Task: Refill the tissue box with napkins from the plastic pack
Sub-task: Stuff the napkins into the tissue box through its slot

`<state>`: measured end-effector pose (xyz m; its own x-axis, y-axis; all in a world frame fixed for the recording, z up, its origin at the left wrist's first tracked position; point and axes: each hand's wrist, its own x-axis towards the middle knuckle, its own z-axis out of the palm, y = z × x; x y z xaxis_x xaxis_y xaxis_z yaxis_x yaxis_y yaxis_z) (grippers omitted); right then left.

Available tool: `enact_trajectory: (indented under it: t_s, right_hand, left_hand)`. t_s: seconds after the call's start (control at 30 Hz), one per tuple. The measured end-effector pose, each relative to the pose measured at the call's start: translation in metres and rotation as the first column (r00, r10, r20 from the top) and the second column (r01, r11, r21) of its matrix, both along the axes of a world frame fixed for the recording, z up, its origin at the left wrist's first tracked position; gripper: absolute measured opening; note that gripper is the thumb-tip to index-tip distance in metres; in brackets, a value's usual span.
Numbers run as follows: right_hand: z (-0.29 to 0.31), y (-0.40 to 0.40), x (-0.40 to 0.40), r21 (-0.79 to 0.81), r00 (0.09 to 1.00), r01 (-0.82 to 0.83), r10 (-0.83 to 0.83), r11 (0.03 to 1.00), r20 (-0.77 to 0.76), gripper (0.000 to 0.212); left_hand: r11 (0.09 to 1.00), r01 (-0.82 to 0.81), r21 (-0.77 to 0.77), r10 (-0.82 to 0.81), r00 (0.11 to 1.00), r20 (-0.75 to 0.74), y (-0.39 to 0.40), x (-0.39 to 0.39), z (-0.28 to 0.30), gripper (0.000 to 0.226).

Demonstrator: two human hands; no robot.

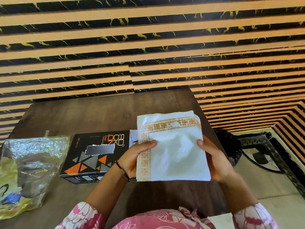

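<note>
— Table (99, 113), centre frame: plastic pack (29, 166) lower left, tissue box (97, 152) beside it?
— Confirmed. Napkins (171, 149) right of centre, gripped by left hand (137, 159) and right hand (212, 159) at opposite edges.

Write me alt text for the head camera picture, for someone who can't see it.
A person's left hand and right hand hold a stack of white napkins with an orange patterned border above a dark wooden table. To the left lie a black tissue box with orange triangles and an opened plastic pack.
</note>
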<state>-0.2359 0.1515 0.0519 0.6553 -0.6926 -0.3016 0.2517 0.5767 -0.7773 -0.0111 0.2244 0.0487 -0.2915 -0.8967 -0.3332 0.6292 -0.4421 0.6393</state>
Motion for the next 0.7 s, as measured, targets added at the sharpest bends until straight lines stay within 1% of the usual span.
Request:
enact_trajectory:
  t_s: [0.03,0.1,0.17,0.23,0.33,0.4,0.47,0.53,0.6,0.7]
  right_hand:
    - [-0.005,-0.002,-0.002,0.044,0.999,-0.038,0.038,0.998,0.006,0.086]
    - [-0.016,-0.004,-0.004,0.099,0.997,-0.079,0.080,0.992,-0.005,0.080]
    - [-0.022,-0.004,-0.004,0.108,0.994,-0.104,0.108,0.989,-0.035,0.082]
    - [-0.023,-0.005,-0.004,0.094,0.985,-0.135,0.144,0.986,-0.092,0.083]
    - [-0.021,-0.006,-0.001,0.068,0.955,-0.200,0.209,0.978,-0.209,0.089]
    - [-0.020,-0.006,0.002,0.057,0.937,-0.237,0.243,0.970,-0.252,0.092]
    - [-0.021,-0.008,0.003,0.059,0.936,-0.249,0.256,0.967,-0.243,0.093]
    - [-0.021,-0.009,0.002,0.078,0.950,-0.239,0.250,0.968,-0.186,0.090]
    - [-0.020,-0.010,0.000,0.108,0.963,-0.224,0.237,0.969,-0.125,0.084]
    - [-0.022,-0.011,-0.002,0.135,0.974,-0.203,0.214,0.970,-0.077,0.081]
  left_hand:
    - [1.000,0.011,-0.003,-0.011,1.000,-0.009,0.000,0.001,0.002,0.052]
    - [1.000,0.007,-0.015,-0.007,0.999,0.046,-0.001,0.003,0.002,0.053]
    - [0.999,-0.030,-0.013,0.032,0.984,0.176,-0.002,0.003,0.001,0.049]
    - [0.998,-0.051,-0.032,0.059,0.949,0.310,-0.003,0.002,-0.001,0.048]
    - [0.996,-0.042,-0.075,0.070,0.897,0.436,-0.002,0.000,-0.002,0.048]
    - [0.998,-0.014,-0.069,0.045,0.885,0.463,-0.001,0.002,-0.003,0.051]
    - [0.999,0.014,-0.034,0.003,0.897,0.443,-0.002,0.007,-0.003,0.053]
    - [0.999,0.036,0.009,-0.036,0.909,0.416,-0.001,0.013,-0.003,0.055]
    - [0.997,0.054,0.047,-0.069,0.905,0.421,-0.001,0.018,-0.003,0.054]
    - [0.997,0.065,0.036,-0.074,0.884,0.461,-0.001,0.021,-0.004,0.053]
